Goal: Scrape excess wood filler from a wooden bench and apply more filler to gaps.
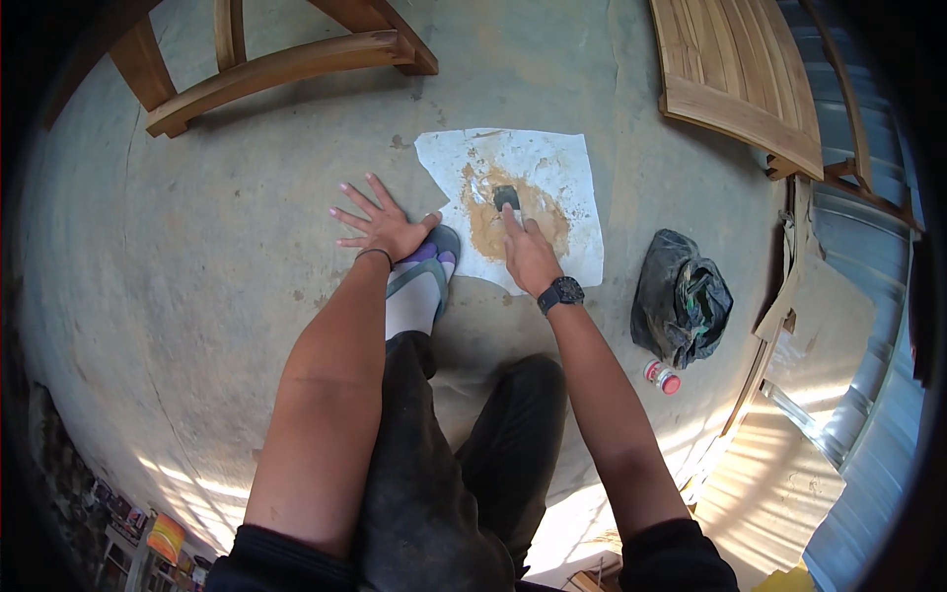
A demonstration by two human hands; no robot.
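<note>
A white sheet (582,183) with a torn left edge lies on the concrete floor, its middle smeared with tan paste (483,225). My right hand (531,259) grips a small scraper (506,196), the index finger stretched along it; its dark flat blade rests in the paste. Most of the scraper's handle is hidden under my fingers. My left hand (387,229) is spread on the floor left of the sheet, beside my sandalled foot (426,281), and holds nothing.
A black plastic bag (679,301) sits on the floor to the right, with a small red-lidded jar (662,377) near it. Wooden furniture (286,64) stands at the far left, and a slatted wooden panel (740,79) at the far right. Corrugated metal sheeting (858,424) lines the right side.
</note>
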